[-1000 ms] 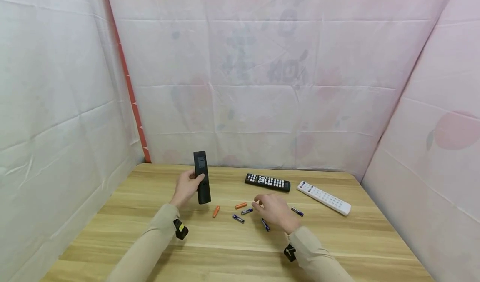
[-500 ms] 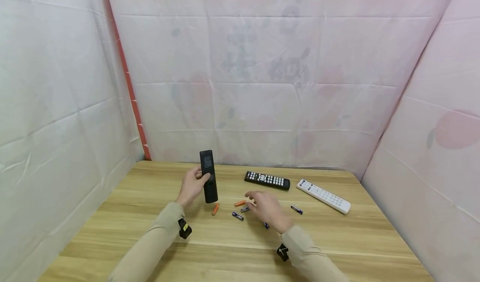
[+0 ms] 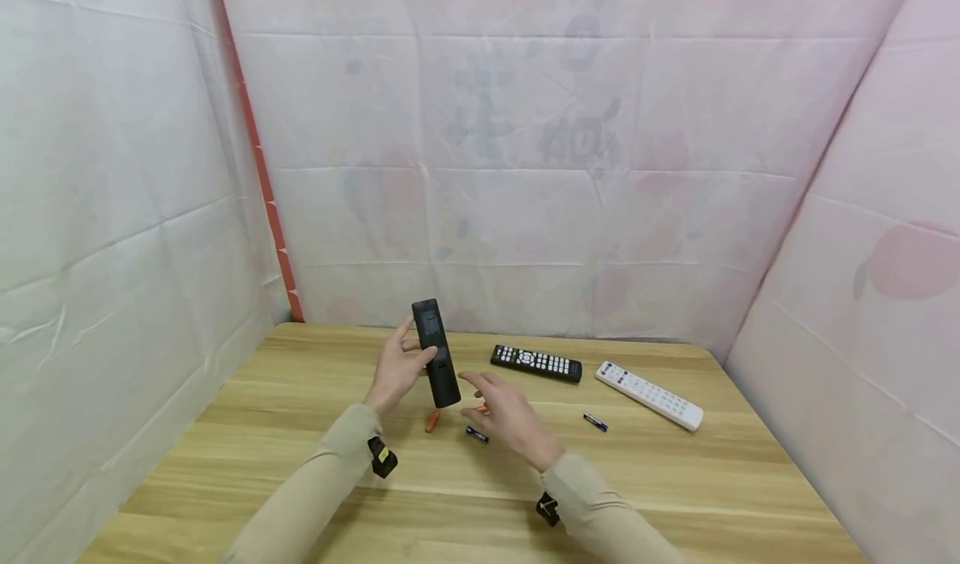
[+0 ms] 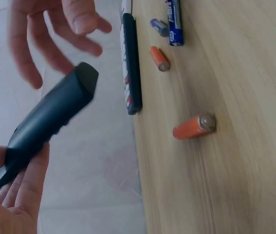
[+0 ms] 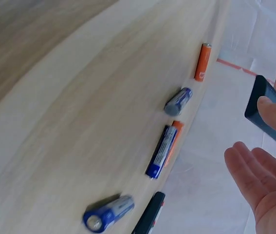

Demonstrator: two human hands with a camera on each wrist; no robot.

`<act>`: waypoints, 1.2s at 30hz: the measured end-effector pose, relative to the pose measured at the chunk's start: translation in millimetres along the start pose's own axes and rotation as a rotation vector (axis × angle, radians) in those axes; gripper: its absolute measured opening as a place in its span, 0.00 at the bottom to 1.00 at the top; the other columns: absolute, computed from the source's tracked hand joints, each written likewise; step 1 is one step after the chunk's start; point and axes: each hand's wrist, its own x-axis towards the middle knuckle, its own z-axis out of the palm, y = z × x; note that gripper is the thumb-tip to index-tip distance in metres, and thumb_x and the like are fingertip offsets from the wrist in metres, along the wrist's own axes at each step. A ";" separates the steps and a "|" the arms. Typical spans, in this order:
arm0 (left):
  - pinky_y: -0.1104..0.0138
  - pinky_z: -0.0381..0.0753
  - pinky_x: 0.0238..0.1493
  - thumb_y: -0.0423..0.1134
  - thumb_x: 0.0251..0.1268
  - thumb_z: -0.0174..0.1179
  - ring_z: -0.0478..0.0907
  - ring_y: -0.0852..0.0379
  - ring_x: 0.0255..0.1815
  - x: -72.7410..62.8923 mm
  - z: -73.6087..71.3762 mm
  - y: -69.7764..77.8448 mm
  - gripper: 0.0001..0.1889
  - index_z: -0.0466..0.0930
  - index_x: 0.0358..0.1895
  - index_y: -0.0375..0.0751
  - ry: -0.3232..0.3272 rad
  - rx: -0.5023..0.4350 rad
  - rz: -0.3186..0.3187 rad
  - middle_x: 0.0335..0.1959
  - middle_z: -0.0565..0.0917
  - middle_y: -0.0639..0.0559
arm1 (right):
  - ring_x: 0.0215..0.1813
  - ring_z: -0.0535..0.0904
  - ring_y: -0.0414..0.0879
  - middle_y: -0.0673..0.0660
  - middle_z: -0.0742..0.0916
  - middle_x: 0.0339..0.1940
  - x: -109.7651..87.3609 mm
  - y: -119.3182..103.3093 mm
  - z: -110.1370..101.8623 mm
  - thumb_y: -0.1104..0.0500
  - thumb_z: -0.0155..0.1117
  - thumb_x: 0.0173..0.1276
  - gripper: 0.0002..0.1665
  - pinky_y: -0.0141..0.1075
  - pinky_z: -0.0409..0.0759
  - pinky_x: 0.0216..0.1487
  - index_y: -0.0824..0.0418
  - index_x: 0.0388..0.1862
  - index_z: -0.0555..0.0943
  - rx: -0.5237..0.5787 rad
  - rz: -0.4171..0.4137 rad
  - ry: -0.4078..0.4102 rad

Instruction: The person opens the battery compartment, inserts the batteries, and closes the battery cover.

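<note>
My left hand grips a black remote control, thumb across its back, which faces the head camera. The remote is held up off the wooden table, leaning slightly left at its top. Beside its lower end is my right hand, fingers spread and holding nothing; the left wrist view shows a gap between those fingers and the remote's end. Under the hands lie an orange battery and a second orange battery. Several blue batteries lie nearby, some hidden in the head view by my right hand.
A black remote with white buttons lies toward the back of the table. To its right is a white remote, and a blue battery lies in front of that. White cloth walls enclose the back and sides.
My left hand has moved right with the black remote, which now tilts more. My right hand has moved left toward the remote's lower end, covering some batteries.
</note>
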 end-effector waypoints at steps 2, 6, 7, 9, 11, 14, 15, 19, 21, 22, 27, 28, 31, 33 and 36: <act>0.59 0.89 0.37 0.31 0.65 0.63 0.87 0.45 0.41 -0.1 2.3 1.1 0.45 0.48 0.79 0.54 -0.005 -0.006 0.009 0.51 0.83 0.31 | 0.42 0.86 0.50 0.60 0.84 0.55 2.0 -2.2 1.7 0.57 0.74 0.61 0.35 0.33 0.85 0.39 0.58 0.67 0.73 0.016 -0.001 0.013; 0.60 0.89 0.35 0.32 0.65 0.63 0.87 0.45 0.39 -1.6 6.1 1.4 0.46 0.45 0.79 0.61 -0.020 -0.002 0.032 0.49 0.83 0.32 | 0.38 0.86 0.50 0.61 0.84 0.54 4.5 -5.6 3.7 0.55 0.73 0.62 0.35 0.30 0.84 0.36 0.58 0.67 0.74 0.037 0.002 0.027; 0.60 0.89 0.35 0.32 0.65 0.63 0.87 0.45 0.38 -2.3 7.3 1.4 0.47 0.45 0.79 0.63 -0.031 -0.002 0.041 0.49 0.83 0.31 | 0.39 0.86 0.50 0.62 0.84 0.54 4.5 -6.2 3.7 0.54 0.73 0.62 0.35 0.30 0.84 0.36 0.58 0.67 0.74 0.041 0.002 0.030; 0.59 0.89 0.34 0.32 0.66 0.63 0.87 0.45 0.37 -4.0 9.8 0.8 0.47 0.44 0.79 0.65 -0.053 0.003 0.063 0.49 0.83 0.31 | 0.40 0.86 0.51 0.62 0.85 0.51 4.6 -6.6 3.8 0.53 0.73 0.61 0.36 0.30 0.84 0.35 0.58 0.67 0.73 0.037 0.000 0.038; 0.58 0.89 0.34 0.32 0.67 0.62 0.87 0.44 0.37 -6.1 12.0 -0.6 0.46 0.44 0.78 0.68 -0.064 0.005 0.072 0.50 0.82 0.31 | 0.41 0.86 0.52 0.62 0.85 0.50 4.2 -6.9 4.6 0.53 0.74 0.61 0.37 0.30 0.84 0.35 0.58 0.68 0.72 0.037 -0.009 0.036; 0.58 0.89 0.34 0.32 0.67 0.62 0.87 0.44 0.37 -8.7 14.2 -4.1 0.46 0.45 0.78 0.69 -0.060 0.006 0.081 0.53 0.80 0.30 | 0.39 0.86 0.51 0.62 0.86 0.49 3.9 -7.5 7.4 0.52 0.74 0.60 0.39 0.27 0.83 0.33 0.57 0.69 0.70 0.015 -0.016 0.027; 0.58 0.89 0.34 0.32 0.67 0.62 0.87 0.44 0.37 -9.4 14.7 -5.3 0.45 0.45 0.78 0.69 -0.055 0.007 0.082 0.53 0.80 0.29 | 0.39 0.87 0.50 0.62 0.86 0.49 3.7 -8.1 8.2 0.52 0.74 0.60 0.40 0.27 0.83 0.32 0.57 0.69 0.70 0.007 -0.017 0.023; 0.58 0.89 0.33 0.33 0.67 0.62 0.87 0.44 0.36 -10.5 16.4 -8.5 0.45 0.46 0.78 0.69 -0.046 0.003 0.086 0.52 0.80 0.30 | 0.37 0.87 0.48 0.62 0.87 0.50 2.7 -11.8 9.8 0.53 0.76 0.58 0.42 0.27 0.83 0.32 0.57 0.70 0.70 -0.026 -0.005 0.030; 0.56 0.89 0.34 0.33 0.67 0.63 0.87 0.44 0.35 -10.7 17.6 -8.5 0.45 0.46 0.77 0.71 -0.046 0.000 0.091 0.51 0.81 0.30 | 0.38 0.87 0.48 0.63 0.86 0.51 2.5 -13.5 10.0 0.54 0.77 0.57 0.43 0.27 0.83 0.33 0.58 0.70 0.69 -0.041 0.005 0.039; 0.56 0.89 0.35 0.34 0.67 0.63 0.87 0.45 0.36 -10.8 17.6 -8.3 0.45 0.46 0.77 0.71 -0.046 -0.002 0.092 0.51 0.81 0.30 | 0.37 0.87 0.47 0.63 0.86 0.52 2.8 -14.6 10.4 0.55 0.77 0.57 0.43 0.27 0.83 0.33 0.58 0.70 0.69 -0.046 0.011 0.042; 0.53 0.88 0.37 0.36 0.68 0.62 0.87 0.46 0.39 -10.3 16.6 -6.3 0.44 0.45 0.77 0.73 -0.075 0.002 0.092 0.56 0.78 0.29 | 0.35 0.86 0.47 0.62 0.87 0.48 4.7 -19.2 10.1 0.57 0.79 0.54 0.43 0.27 0.82 0.31 0.58 0.68 0.70 -0.046 0.053 0.056; 0.53 0.88 0.38 0.37 0.68 0.62 0.87 0.46 0.39 -9.9 16.2 -6.6 0.44 0.45 0.77 0.73 -0.080 0.008 0.088 0.56 0.78 0.29 | 0.35 0.86 0.47 0.62 0.88 0.47 5.0 -19.9 9.9 0.57 0.79 0.54 0.43 0.27 0.82 0.31 0.58 0.68 0.71 -0.045 0.060 0.055; 0.51 0.88 0.37 0.37 0.69 0.61 0.87 0.48 0.36 -9.7 14.4 -7.4 0.44 0.44 0.77 0.75 -0.101 0.028 0.073 0.54 0.79 0.30 | 0.35 0.85 0.46 0.62 0.88 0.47 5.9 -21.3 8.8 0.56 0.80 0.53 0.43 0.27 0.81 0.30 0.58 0.67 0.71 -0.041 0.080 0.039; 0.49 0.88 0.37 0.38 0.70 0.60 0.87 0.49 0.34 -9.8 13.3 -8.0 0.44 0.43 0.77 0.76 -0.114 0.046 0.073 0.53 0.81 0.30 | 0.34 0.85 0.45 0.62 0.88 0.47 6.6 -21.8 7.8 0.55 0.80 0.52 0.43 0.26 0.80 0.30 0.58 0.67 0.72 -0.042 0.087 0.030; 0.49 0.88 0.35 0.40 0.71 0.60 0.87 0.50 0.32 -10.1 12.7 -7.5 0.43 0.41 0.76 0.79 -0.125 0.062 0.076 0.51 0.83 0.32 | 0.31 0.83 0.43 0.61 0.88 0.45 8.3 -22.4 5.7 0.55 0.81 0.51 0.43 0.26 0.79 0.28 0.58 0.65 0.73 -0.042 0.089 0.030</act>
